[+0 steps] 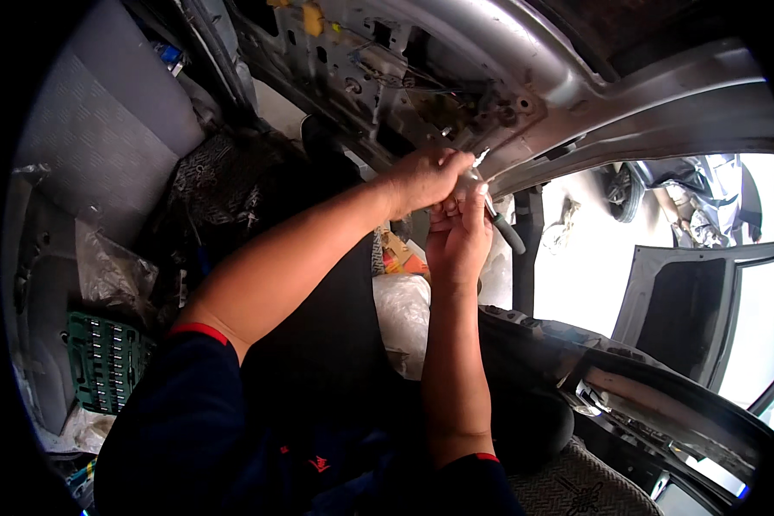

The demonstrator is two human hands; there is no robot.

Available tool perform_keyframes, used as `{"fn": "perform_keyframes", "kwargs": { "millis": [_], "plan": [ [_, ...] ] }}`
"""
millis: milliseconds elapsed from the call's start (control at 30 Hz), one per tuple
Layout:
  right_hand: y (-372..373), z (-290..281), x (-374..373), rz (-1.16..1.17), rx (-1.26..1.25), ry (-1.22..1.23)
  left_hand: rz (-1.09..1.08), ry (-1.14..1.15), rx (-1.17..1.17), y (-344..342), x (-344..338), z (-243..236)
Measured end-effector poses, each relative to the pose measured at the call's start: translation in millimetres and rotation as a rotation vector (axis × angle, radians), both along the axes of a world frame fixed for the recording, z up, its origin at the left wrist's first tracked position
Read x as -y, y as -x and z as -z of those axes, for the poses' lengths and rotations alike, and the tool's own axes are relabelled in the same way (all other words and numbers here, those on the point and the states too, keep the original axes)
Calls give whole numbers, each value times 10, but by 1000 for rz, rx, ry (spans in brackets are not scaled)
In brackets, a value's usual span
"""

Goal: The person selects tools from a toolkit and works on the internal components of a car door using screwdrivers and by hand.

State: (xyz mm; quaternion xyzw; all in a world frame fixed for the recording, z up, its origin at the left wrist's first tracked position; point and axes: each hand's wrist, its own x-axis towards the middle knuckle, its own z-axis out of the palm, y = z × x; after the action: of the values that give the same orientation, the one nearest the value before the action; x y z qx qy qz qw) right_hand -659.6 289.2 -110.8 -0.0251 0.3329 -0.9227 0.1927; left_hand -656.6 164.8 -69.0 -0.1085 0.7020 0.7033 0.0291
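Navy short-sleeved shirt with red cuffs (pixel 168 408) nearest. Left hand (pixel 430 178) and right hand (pixel 457 228): grip clenched on slim dark-handled metal tool (pixel 509 234), right thumb along shaft. Tool sits just beside bare silver-grey metal panel with cut-outs (pixel 500 82); contact unclear. Green plastic socket case (pixel 79 351) far left, well apart.

1. Near the centre, the left hand (pixel 428 179) and right hand (pixel 460 228) hide the middle of a green-handled tool (pixel 509 234).
2. At lower left, small pieces in a green case (pixel 79 344) are too tiny to identify.
3. The right forearm (pixel 458 361) partly hides a plastic bag (pixel 402 311).
4. The lower edge cuts off a patterned cover (pixel 546 490), lower right.
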Motion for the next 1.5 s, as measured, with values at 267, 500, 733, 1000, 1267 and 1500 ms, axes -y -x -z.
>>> {"fn": "perform_keyframes", "kwargs": {
  "millis": [267,500,733,1000,1267,1500],
  "plan": [
    [-5,-123,34,-244,265,42,-184,-81,-130,-14,-156,205],
    [241,433,-231,-170,310,-192,-449,-219,-114,301,-31,366],
    [308,521,-284,-121,335,-210,-558,55,-249,524,-88,682],
    [333,563,-322,-106,338,-222,-635,590,-329,452,-201,465],
    [291,539,-230,-117,347,-200,-517,1109,-439,353,-112,292],
    [277,476,-215,-88,350,-259,-622,533,-414,450,-92,471]
  ]
}}
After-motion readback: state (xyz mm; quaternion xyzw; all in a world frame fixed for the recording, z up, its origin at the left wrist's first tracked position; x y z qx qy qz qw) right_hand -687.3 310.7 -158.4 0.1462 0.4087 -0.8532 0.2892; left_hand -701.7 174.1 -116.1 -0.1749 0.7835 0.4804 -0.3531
